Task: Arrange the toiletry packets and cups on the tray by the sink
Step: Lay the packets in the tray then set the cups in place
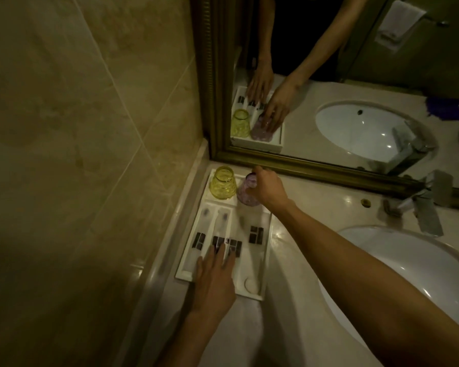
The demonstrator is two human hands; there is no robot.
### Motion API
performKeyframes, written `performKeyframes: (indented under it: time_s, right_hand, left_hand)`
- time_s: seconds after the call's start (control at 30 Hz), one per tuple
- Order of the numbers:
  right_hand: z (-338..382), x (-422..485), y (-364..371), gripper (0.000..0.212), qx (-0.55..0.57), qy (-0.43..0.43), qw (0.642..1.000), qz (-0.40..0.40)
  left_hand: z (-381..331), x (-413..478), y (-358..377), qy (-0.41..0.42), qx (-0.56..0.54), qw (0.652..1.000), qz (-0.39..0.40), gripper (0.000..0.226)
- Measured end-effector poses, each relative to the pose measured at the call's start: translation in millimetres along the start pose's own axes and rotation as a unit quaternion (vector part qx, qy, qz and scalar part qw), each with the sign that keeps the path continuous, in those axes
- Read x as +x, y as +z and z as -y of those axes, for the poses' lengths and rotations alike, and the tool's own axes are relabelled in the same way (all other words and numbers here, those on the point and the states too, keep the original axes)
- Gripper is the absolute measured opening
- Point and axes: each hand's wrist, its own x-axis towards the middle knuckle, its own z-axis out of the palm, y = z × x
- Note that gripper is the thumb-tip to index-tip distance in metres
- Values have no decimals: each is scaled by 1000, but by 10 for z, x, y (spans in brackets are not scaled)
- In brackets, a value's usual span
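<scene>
A white tray [266, 263] lies on the counter in the corner, left of the sink. A yellow cup [222, 183] stands upside down in the tray's far left corner. Beside it my right hand [269, 187] grips a purple cup [246, 191], also upside down and tilted at the tray's far edge. Several clear toiletry packets [255, 235] with dark labels lie lengthwise in the tray. My left hand [214, 279] rests flat on the near packets, its fingers spread over a dark label.
The white sink basin [414, 263] fills the right, with a chrome faucet [424, 205] behind it. A gold-framed mirror [316, 165] runs along the back of the counter. A tiled wall [90, 154] closes off the left.
</scene>
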Motion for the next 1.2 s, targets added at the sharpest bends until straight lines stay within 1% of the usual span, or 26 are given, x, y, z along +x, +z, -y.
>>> performKeyframes:
  time_s: [0.13,0.4,0.47,0.57,0.67,0.73,0.8,0.9,0.93,1.07,1.13,1.2]
  right_hand:
    - [30,-15,-16,62,-7,-1,1000,6]
    - [44,-95,-67,62,-9,9,1000,10]
    - [51,-122,-87,66,4,18,1000,16]
    - [37,-183,-103,74,39,41,998,10]
    - [-5,-247,-106,71,63,47,997,-5]
    - [-31,-271,-111,70,74,56,996,-6]
    - [-55,-275,-112,69,80,62,995,-10]
    - [-79,-267,-87,65,86,64,994,-15]
    - [-85,-266,-72,63,88,62,994,-17]
    - [-95,-272,0,51,102,54,993,-33]
    - [-106,-273,26,48,107,51,992,-41]
    - [-116,-273,33,47,111,47,992,-48]
  left_hand:
    - [8,15,17,-3,-8,1000,-6,75]
    - [26,13,49,0,-12,1000,-8,76]
    - [21,15,31,3,-17,1000,-18,74]
    - [14,67,-65,9,-37,998,-53,68]
    - [59,268,-233,3,-68,992,-106,65]
    - [153,519,-375,-11,-118,981,-151,65]
    - [255,839,-558,-30,-170,969,-175,63]
    - [339,1314,-867,-19,-185,960,-208,64]
    - [340,1450,-953,-17,-185,960,-211,66]
    - [296,1830,-1116,-64,-225,956,-179,78]
    - [284,1930,-1111,-65,-232,955,-175,78]
    - [263,1972,-1106,-54,-232,956,-173,73]
